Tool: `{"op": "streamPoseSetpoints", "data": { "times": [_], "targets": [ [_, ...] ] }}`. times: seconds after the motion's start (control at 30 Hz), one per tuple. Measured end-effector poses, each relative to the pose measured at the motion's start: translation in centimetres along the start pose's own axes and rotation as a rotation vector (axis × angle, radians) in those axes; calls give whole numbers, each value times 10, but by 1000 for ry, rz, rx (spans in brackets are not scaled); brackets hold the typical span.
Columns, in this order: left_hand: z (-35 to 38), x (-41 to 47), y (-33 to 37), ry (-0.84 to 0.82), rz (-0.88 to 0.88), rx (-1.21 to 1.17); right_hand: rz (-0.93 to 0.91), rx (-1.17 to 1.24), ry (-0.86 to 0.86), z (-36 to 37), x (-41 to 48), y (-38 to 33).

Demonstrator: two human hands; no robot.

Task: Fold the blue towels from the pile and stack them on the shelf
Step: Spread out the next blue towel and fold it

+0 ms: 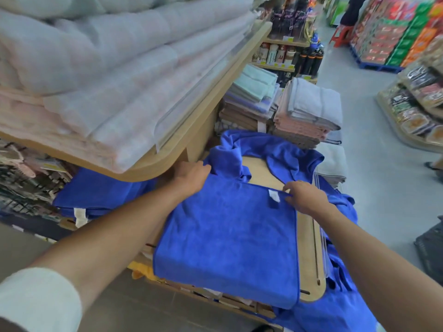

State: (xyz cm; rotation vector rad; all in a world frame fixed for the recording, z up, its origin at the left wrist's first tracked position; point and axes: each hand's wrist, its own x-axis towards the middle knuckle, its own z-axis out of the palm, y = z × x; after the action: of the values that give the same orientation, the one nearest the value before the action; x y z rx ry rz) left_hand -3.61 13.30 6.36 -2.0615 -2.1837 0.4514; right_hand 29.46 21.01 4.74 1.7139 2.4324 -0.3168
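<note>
Two grips: left grip (191, 178) and right grip (306, 198). One flat blue towel (227, 236) between them, one white label (274, 195) beside the right grip, one crumpled blue pile (282, 149) beyond.

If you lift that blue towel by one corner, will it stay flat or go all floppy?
Probably floppy: the blue towel droops over the shelf edge, and the pile behind lies crumpled. Likely light too, since the right hand holds its hem with just a fingertip pinch.
</note>
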Motion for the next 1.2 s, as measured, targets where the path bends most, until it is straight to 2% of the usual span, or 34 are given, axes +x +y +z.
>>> {"op": "streamPoseSetpoints", "data": {
  "times": [0.17, 0.27, 0.33, 0.43, 0.5, 0.57, 0.63, 0.9, 0.97, 1.07, 1.2],
  "targets": [
    [-6, 8, -4, -60, -9, 22, -25, 19, -101, -11, 7, 6],
    [-15, 6, -7, -34, -38, 7, -54, 72, -95, -23, 10, 12],
    [-28, 2, -9, 56, -86, -29, -74, 100, -57, -36, 12, 16],
    [-45, 3, -16, 262, -91, -265, -66, 161, 86, -63, 15, 19],
    [-54, 6, -22, 309, -75, -524, -27, 193, 222, -82, 14, 21],
    [-63, 7, -28, 382, -71, -657, 8, 229, 296, -95, 9, 23],
    [-66, 5, -32, 329, -104, -781, 11, 255, 311, -100, -2, 22],
    [-47, -40, -52, 269, 89, -1043, -3, 408, 388, -86, -84, 13],
    [-44, -59, -62, 252, 152, -1015, -49, 449, 422, -79, -113, 12],
    [-31, -93, -81, 287, 202, -761, -116, 454, 397, -62, -160, 6],
    [-3, -149, -75, 325, 239, -589, -102, 334, 345, -20, -207, -2]
  ]
}}
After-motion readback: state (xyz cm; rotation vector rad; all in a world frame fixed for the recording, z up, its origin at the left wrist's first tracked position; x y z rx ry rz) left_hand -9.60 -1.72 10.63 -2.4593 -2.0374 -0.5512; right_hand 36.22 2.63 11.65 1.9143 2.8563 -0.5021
